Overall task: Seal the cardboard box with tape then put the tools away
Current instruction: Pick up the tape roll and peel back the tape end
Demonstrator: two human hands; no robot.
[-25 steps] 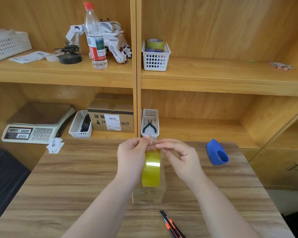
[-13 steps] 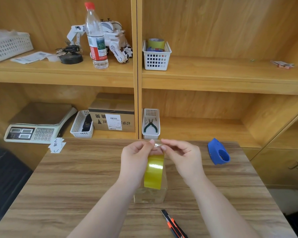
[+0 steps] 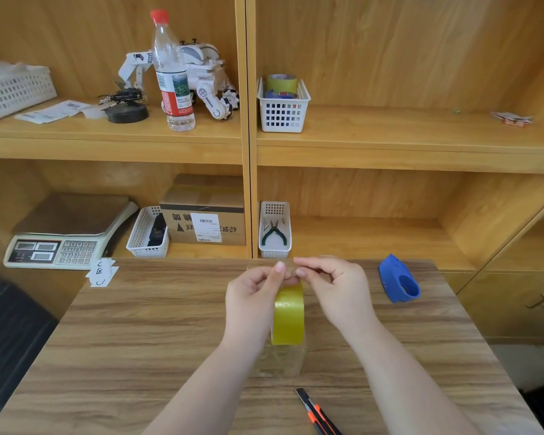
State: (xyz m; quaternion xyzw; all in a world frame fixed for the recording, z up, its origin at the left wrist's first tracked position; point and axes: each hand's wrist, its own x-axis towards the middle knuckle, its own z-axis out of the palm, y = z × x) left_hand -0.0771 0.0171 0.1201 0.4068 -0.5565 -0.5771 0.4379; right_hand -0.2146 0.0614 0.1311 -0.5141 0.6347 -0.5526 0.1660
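A yellow tape roll (image 3: 288,315) stands on edge above a small pale cardboard box (image 3: 280,361) in the middle of the wooden table (image 3: 139,340). My left hand (image 3: 252,296) grips the roll from its left side, thumb up at the top. My right hand (image 3: 336,290) pinches at the top of the roll with thumb and forefinger, where the tape end seems to be. An orange and black utility knife (image 3: 319,412) lies on the table just in front of the box. The box's top is hidden by the roll and my hands.
A blue tape dispenser (image 3: 399,282) lies at the table's right rear. The shelves behind hold a white basket with tape rolls (image 3: 283,113), a basket with pliers (image 3: 274,243), a labelled carton (image 3: 206,222), a scale (image 3: 66,233) and a water bottle (image 3: 173,73).
Both hands stay at the top of the roll, and my fingertips have shifted slightly as they pick at the tape. The roll and box sit where they were.
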